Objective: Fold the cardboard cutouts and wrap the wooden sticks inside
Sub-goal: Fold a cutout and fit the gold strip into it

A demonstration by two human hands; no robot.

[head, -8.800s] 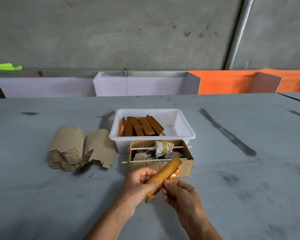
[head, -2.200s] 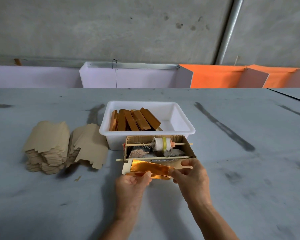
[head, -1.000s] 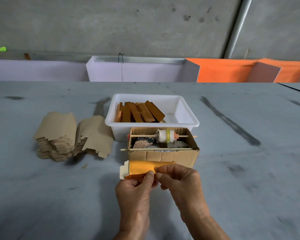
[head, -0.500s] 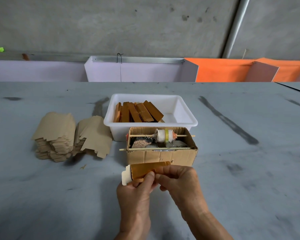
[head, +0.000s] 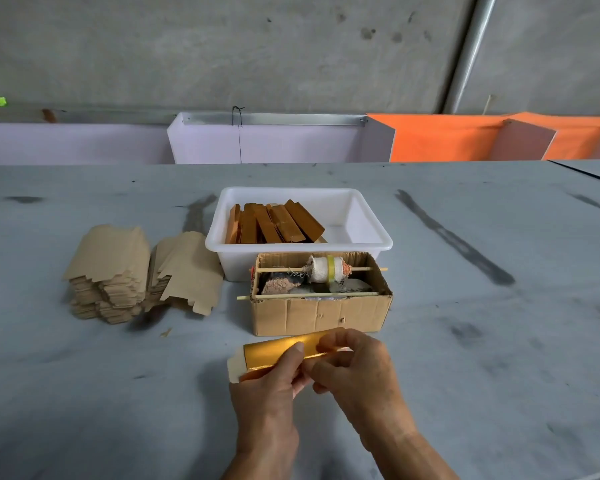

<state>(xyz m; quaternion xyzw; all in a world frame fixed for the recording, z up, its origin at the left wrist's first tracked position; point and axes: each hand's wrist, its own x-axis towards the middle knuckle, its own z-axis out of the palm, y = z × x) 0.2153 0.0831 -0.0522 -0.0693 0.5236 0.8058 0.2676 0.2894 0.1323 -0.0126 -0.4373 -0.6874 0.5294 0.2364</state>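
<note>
Left hand (head: 269, 393): pinched the gold-faced cardboard cutout (head: 278, 353) between thumb and fingers, held just in front of the cardboard box (head: 321, 313). Right hand (head: 355, 367): fingers curled round the cutout's right end. Behind the box, touching it: white plastic tub (head: 368, 233) with wrapped gold sticks (head: 274, 225) leaning inside. Left of the box: two stacks of flat cardboard cutouts (head: 118, 271). Across the box top: two thin wooden skewers (head: 281, 296), one carrying a cloth roll (head: 326, 269).

A brown cardboard box (head: 321, 315) is sitting mid-frame, holding a taped roll (head: 327, 269) on a skewer. Orange panels (head: 440, 138) are standing upper right.
</note>
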